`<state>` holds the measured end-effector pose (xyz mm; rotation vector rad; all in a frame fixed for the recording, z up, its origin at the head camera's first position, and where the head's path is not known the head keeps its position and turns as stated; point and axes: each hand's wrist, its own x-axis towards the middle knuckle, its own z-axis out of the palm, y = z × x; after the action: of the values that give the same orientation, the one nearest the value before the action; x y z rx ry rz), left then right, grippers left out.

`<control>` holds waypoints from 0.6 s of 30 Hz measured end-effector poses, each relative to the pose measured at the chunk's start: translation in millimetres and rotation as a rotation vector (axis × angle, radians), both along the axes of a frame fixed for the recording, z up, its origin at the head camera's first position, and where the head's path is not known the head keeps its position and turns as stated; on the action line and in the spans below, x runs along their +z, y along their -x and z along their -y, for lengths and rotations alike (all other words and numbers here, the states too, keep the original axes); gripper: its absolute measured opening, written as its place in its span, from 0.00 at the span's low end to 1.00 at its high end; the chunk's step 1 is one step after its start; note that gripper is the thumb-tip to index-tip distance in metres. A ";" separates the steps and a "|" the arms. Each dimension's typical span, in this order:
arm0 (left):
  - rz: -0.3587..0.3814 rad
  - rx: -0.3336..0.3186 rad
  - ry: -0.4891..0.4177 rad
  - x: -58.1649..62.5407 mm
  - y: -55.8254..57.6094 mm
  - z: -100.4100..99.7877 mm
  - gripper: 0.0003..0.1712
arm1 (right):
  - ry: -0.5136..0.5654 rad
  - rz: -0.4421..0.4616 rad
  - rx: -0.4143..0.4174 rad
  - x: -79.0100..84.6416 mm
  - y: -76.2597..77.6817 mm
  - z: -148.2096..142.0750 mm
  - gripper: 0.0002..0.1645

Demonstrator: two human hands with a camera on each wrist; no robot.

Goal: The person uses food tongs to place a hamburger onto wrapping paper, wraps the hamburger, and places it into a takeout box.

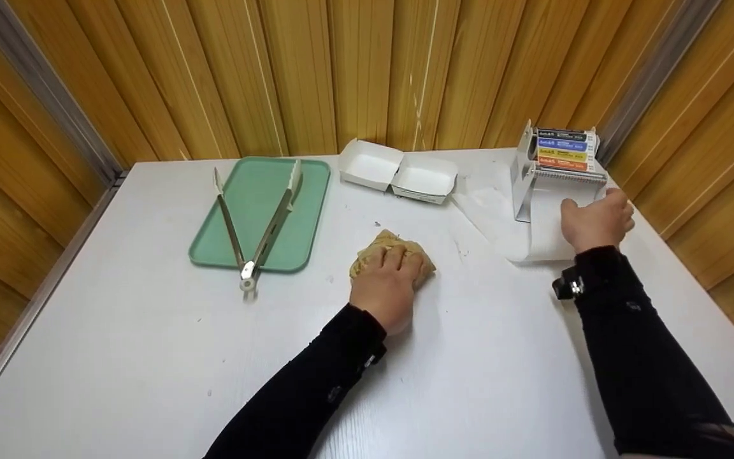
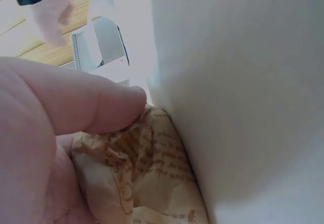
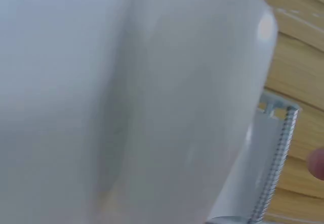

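Note:
My left hand [image 1: 387,292] holds a bundle wrapped in crumpled brown printed paper [image 1: 426,265] down on the table. In the left wrist view the thumb [image 2: 111,105] presses the paper's folded edge. At the right back, my right hand [image 1: 596,220] is by a dispenser [image 1: 522,182] with a toothed edge and coloured bands. A wide whitish strip [image 1: 546,220] hangs from it and curls on the table. The right thumb and fingers are spread apart. In the right wrist view the strip [image 3: 197,97] fills the middle, with a fingertip [image 3: 317,163] apart from it.
A green tray [image 1: 249,191] lies at the left, with spread metal tongs [image 1: 271,229] across it. An opened white clamshell box [image 1: 373,164] stands at the back. Thin translucent film [image 1: 485,207] lies left of the dispenser. Wood-panelled walls [image 1: 360,76] border the white table [image 1: 150,357].

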<state>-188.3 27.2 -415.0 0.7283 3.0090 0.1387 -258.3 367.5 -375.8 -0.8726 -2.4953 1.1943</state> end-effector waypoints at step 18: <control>0.049 0.056 -0.076 0.0 0.0 1.0 0.32 | 0.284 0.049 0.017 -28.5 6.7 -27.9 0.46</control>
<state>-188.3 26.2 -415.0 0.6362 2.9928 0.2699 -264.9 395.4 -404.3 -0.9591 -2.4111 1.5780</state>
